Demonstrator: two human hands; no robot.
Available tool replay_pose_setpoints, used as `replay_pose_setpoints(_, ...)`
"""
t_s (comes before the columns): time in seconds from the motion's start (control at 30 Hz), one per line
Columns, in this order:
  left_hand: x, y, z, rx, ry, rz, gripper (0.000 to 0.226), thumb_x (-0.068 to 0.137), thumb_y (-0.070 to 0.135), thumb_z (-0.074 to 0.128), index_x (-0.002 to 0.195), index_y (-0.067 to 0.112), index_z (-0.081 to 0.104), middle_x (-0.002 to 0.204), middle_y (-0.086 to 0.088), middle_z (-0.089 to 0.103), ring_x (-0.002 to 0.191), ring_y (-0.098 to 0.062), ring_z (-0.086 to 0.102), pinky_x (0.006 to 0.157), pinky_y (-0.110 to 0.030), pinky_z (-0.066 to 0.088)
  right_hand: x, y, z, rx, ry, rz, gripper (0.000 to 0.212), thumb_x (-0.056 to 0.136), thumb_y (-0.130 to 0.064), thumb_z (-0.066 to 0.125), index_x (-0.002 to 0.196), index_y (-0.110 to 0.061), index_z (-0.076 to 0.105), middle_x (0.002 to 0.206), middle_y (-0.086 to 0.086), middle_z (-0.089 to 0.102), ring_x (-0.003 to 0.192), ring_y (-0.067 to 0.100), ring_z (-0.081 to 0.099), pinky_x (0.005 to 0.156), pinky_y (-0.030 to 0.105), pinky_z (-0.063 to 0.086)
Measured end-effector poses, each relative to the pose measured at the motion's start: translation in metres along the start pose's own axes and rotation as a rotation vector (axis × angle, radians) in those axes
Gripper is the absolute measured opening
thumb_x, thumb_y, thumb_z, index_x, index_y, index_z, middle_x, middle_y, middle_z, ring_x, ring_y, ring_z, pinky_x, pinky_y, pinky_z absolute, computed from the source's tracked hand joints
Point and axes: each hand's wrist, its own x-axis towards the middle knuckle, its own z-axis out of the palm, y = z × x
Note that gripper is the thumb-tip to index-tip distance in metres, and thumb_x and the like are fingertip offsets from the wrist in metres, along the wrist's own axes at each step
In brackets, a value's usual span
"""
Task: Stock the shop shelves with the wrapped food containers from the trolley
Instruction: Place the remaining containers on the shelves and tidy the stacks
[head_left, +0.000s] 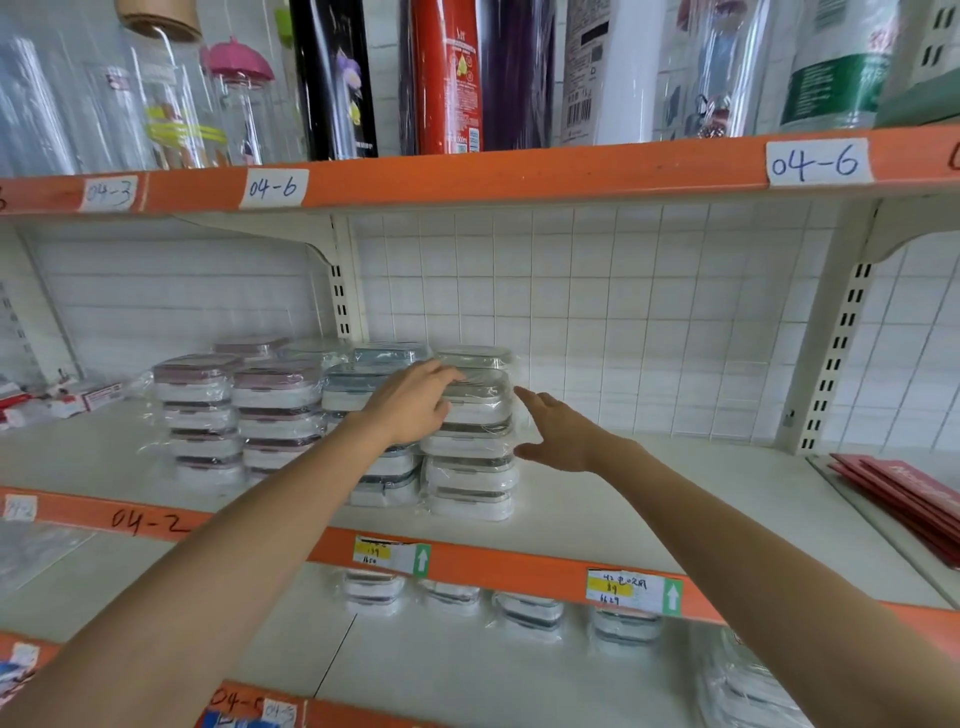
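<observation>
Nearest the viewer, a lower shelf (467, 670) carries a few wrapped containers (527, 613) tucked under the orange front edge (498, 569) of the middle shelf (675, 509), which bears price labels. Two bare forearms reach over that edge. The left hand (410, 402) lies palm down, fingers loosely bent, on the top wrapped container (475, 395) of the rightmost front stack. The right hand (556, 431) is spread open with straight fingers just beside that stack's right side, holding nothing. Four front stacks of wrapped food containers stand side by side, pink-lidded (197, 415) at left, with more behind. Right of the stacks the shelf surface lies bare as far as the red packets (904, 499) at the far right. Behind stands a white grid back panel (623, 322). Above, an orange rail labelled 04-6 fronts the upper shelf (519, 174) of bottles.
</observation>
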Motion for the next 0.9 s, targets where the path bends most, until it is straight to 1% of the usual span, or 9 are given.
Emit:
replay_pose_setpoints(0.07, -0.006, 0.006, -0.003, 0.013, 0.058, 0.030, 0.043, 0.095, 0.015, 0.048, 0.138, 0.017, 0.044, 0.140, -0.002, 0.043, 0.124, -0.018, 0.045, 0.100, -0.031, 0.038, -0.006, -0.001, 0.000, -0.094, 0.004, 0.010, 0.077, 0.092, -0.030, 0.058, 0.149, -0.008, 0.011, 0.146, 0.014, 0.030, 0.132, 0.030, 0.033, 0.106, 0.039, 0.035)
replay_pose_setpoints(0.17, -0.013, 0.016, -0.003, 0.058, 0.110, 0.100, 0.035, 0.093, 0.018, 0.048, 0.128, 0.013, 0.052, 0.126, -0.002, 0.049, 0.113, -0.018, 0.049, 0.090, -0.029, 0.043, -0.018, 0.002, 0.005, -0.240, 0.008, 0.033, 0.067, 0.093, -0.033, 0.055, 0.145, -0.008, 0.021, 0.142, 0.012, 0.032, 0.129, 0.028, 0.035, 0.101, 0.041, 0.041)
replay_pose_setpoints(0.27, -0.021, 0.030, 0.005, 0.100, 0.062, 0.148, 0.029, 0.092, 0.023, 0.048, 0.118, 0.014, 0.056, 0.118, -0.001, 0.052, 0.108, -0.018, 0.051, 0.087, -0.034, 0.046, -0.035, 0.004, 0.013, -0.318, -0.007, 0.053, 0.063, 0.093, -0.035, 0.054, 0.142, -0.009, 0.026, 0.137, 0.012, 0.034, 0.126, 0.027, 0.037, 0.099, 0.040, 0.042)
replay_pose_setpoints(0.33, -0.029, 0.043, 0.013, 0.116, 0.007, 0.177, 0.028, 0.092, 0.025, 0.047, 0.117, 0.015, 0.056, 0.116, -0.001, 0.052, 0.107, -0.019, 0.052, 0.083, -0.036, 0.048, -0.048, 0.004, 0.018, -0.359, -0.022, 0.066, 0.061, 0.093, -0.036, 0.053, 0.142, -0.010, 0.028, 0.137, 0.012, 0.033, 0.126, 0.027, 0.035, 0.099, 0.041, 0.041)
replay_pose_setpoints(0.4, -0.035, 0.057, 0.023, 0.140, -0.020, 0.226, 0.028, 0.091, 0.025, 0.047, 0.116, 0.015, 0.055, 0.115, -0.001, 0.053, 0.106, -0.020, 0.053, 0.077, -0.032, 0.047, -0.062, 0.004, 0.023, -0.391, -0.025, 0.084, 0.059, 0.093, -0.037, 0.052, 0.141, -0.010, 0.030, 0.137, 0.012, 0.033, 0.126, 0.027, 0.034, 0.099, 0.041, 0.041)
replay_pose_setpoints(0.47, -0.043, 0.070, 0.032, 0.142, -0.045, 0.258, 0.027, 0.092, 0.026, 0.047, 0.115, 0.015, 0.054, 0.116, -0.002, 0.054, 0.106, -0.021, 0.052, 0.072, -0.028, 0.040, -0.078, 0.005, 0.027, -0.417, -0.007, 0.112, 0.056, 0.093, -0.038, 0.051, 0.139, -0.011, 0.033, 0.136, 0.011, 0.034, 0.126, 0.027, 0.034, 0.099, 0.040, 0.039)
replay_pose_setpoints(0.63, -0.068, 0.096, 0.056, 0.127, -0.140, 0.332, 0.032, 0.093, 0.026, 0.046, 0.122, 0.015, 0.052, 0.120, -0.004, 0.052, 0.113, -0.023, 0.049, 0.083, -0.035, 0.045, -0.125, 0.011, 0.043, -0.410, 0.007, 0.212, 0.051, 0.093, -0.038, 0.052, 0.134, -0.011, 0.038, 0.131, 0.010, 0.039, 0.122, 0.027, 0.038, 0.099, 0.038, 0.036)
replay_pose_setpoints(0.73, -0.077, 0.110, 0.069, 0.124, -0.178, 0.363, 0.032, 0.092, 0.023, 0.045, 0.121, 0.014, 0.053, 0.119, -0.005, 0.053, 0.111, -0.024, 0.050, 0.078, -0.032, 0.042, -0.154, 0.017, 0.050, -0.359, -0.022, 0.260, 0.049, 0.092, -0.036, 0.054, 0.132, -0.011, 0.039, 0.131, 0.009, 0.039, 0.122, 0.026, 0.038, 0.097, 0.037, 0.036)
replay_pose_setpoints(0.9, -0.088, 0.137, 0.098, 0.105, -0.187, 0.387, 0.025, 0.092, 0.023, 0.044, 0.111, 0.012, 0.055, 0.109, -0.007, 0.055, 0.106, -0.026, 0.051, 0.077, -0.035, 0.043, -0.206, 0.034, 0.070, -0.237, -0.059, 0.311, 0.045, 0.092, -0.029, 0.055, 0.131, -0.010, 0.042, 0.131, 0.010, 0.041, 0.124, 0.026, 0.039, 0.094, 0.036, 0.038)
